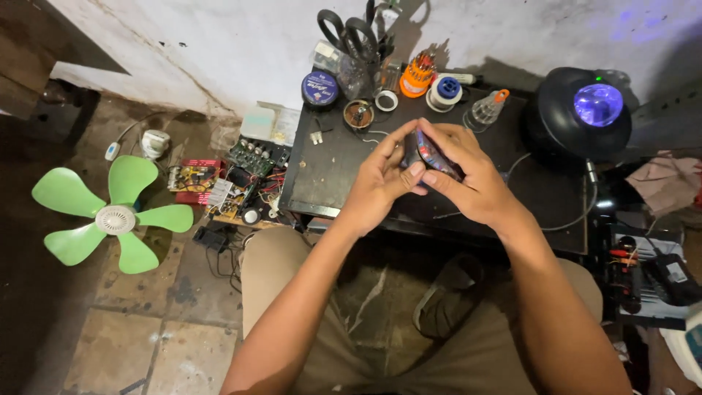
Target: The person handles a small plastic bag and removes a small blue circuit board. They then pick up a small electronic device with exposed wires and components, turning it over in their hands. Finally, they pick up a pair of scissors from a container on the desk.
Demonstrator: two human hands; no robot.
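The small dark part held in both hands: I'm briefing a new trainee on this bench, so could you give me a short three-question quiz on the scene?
1. True or false: the small dark part is held by both the left hand and the right hand.
2. Where does the green fan blade lie? A on the black table B on the floor, left of the table C on the person's lap
3. Fill in: the domed black lamp sits at the table's far ____ corner.

Key: 1 true; 2 B; 3 right.
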